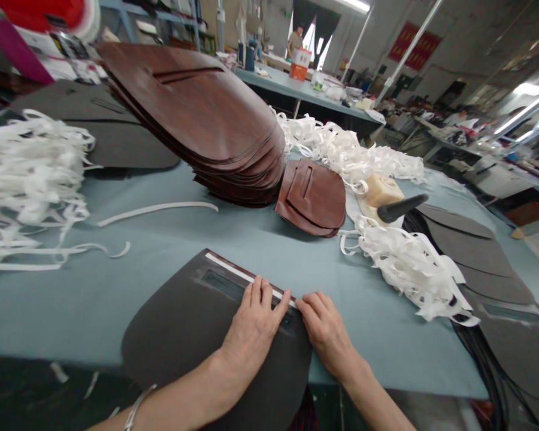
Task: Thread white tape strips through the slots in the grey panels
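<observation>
A dark leather panel (197,341) lies at the near edge of the blue-grey table (81,311), its rounded end toward the person and a white strip (238,274) along its straight far edge. The left hand (251,323) and right hand (326,329) press flat, side by side, fingers slightly spread on the strip. Stacked brown panels (193,108) lie ahead, white scraps (408,269) to the right.

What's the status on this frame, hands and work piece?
Left hand and right hand flat, fingertips on white strip along dark panel's edge. Loose white strips off to the right, apart from panel.
</observation>
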A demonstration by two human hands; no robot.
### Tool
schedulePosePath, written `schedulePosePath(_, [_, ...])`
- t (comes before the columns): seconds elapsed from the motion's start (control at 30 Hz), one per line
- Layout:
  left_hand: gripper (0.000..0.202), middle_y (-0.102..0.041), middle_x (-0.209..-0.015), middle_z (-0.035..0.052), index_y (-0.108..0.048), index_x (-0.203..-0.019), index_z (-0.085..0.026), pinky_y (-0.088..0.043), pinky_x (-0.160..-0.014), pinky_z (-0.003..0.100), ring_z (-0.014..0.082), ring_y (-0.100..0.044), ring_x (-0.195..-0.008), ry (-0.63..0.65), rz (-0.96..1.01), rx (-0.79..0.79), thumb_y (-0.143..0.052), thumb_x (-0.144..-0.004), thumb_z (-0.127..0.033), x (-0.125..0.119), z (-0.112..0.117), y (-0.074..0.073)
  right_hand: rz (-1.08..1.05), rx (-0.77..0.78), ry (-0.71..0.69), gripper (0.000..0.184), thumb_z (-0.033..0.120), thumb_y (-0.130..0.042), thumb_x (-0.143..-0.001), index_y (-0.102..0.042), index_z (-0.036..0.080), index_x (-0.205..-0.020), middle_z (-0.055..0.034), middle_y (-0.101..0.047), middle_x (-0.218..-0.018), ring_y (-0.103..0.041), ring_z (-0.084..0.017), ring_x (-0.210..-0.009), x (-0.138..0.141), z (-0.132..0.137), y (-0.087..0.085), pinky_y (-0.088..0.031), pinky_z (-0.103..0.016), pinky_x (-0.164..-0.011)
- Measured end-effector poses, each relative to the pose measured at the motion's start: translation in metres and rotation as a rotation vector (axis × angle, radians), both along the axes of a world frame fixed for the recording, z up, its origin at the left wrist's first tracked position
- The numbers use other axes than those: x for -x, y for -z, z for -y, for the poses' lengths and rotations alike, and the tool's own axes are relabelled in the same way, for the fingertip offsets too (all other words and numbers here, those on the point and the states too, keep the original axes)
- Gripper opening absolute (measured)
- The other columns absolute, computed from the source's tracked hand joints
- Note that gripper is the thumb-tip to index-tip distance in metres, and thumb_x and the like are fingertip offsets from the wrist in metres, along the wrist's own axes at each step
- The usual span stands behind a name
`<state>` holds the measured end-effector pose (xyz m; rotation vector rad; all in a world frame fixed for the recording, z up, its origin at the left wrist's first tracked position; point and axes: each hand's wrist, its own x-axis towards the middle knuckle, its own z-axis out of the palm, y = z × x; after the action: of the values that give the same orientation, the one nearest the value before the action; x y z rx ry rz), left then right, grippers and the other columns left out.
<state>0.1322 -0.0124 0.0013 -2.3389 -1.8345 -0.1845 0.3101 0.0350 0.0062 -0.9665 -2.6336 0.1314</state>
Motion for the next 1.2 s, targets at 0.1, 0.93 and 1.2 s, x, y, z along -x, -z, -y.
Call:
schedulePosePath(0.1, [0.047, -0.055, -0.127, 0.0176, -0.047, -0.133, -0.025, -0.043, -0.098, 0.050, 0.0356, -0.047, -0.124, -0.015, -0.017, -0.010, -0.052, -0.087, -0.016, -0.003, 0.002, -0.001, 0.049, -0.081, 0.004, 0.028, 0.014, -0.034, -0.096, -0.058, 0.009, -0.109, -0.0129, -0.059, -0.099, -0.049, -0.023, -0.088, 0.005, 0.006, 0.001, -0.043, -0.037, -0.075])
schedulePosePath(0.93, [0.034, -0.060, -0.104, 0.0066, -0.056, -0.110, -0.017, -0.047, -0.091, 0.034, 0.0160, -0.056, -0.099, -0.278, 0.814, -0.144, -0.029, -0.092, -0.007, 0.165, -0.004, -0.014, -0.002, -0.241, -0.009, 0.021, 0.017, -0.041, -0.092, -0.061, 0.018, -0.087, -0.0067, -0.060, -0.084, -0.052, -0.023, -0.082, 0.010, -0.007, -0.006, -0.038, -0.040, -0.078])
schedulePosePath(1.2, [0.036, -0.049, -0.117, 0.0103, -0.052, -0.127, -0.030, -0.045, -0.090, 0.045, 0.0252, -0.047, -0.107, 0.036, 0.317, 0.016, -0.045, -0.093, -0.021, 0.158, 0.024, -0.016, -0.045, -0.231, -0.077, 0.028, 0.015, -0.039, -0.093, -0.058, 0.013, -0.113, -0.0106, -0.058, -0.093, -0.051, -0.022, -0.083, 0.057, 0.018, 0.008, -0.039, -0.035, -0.070])
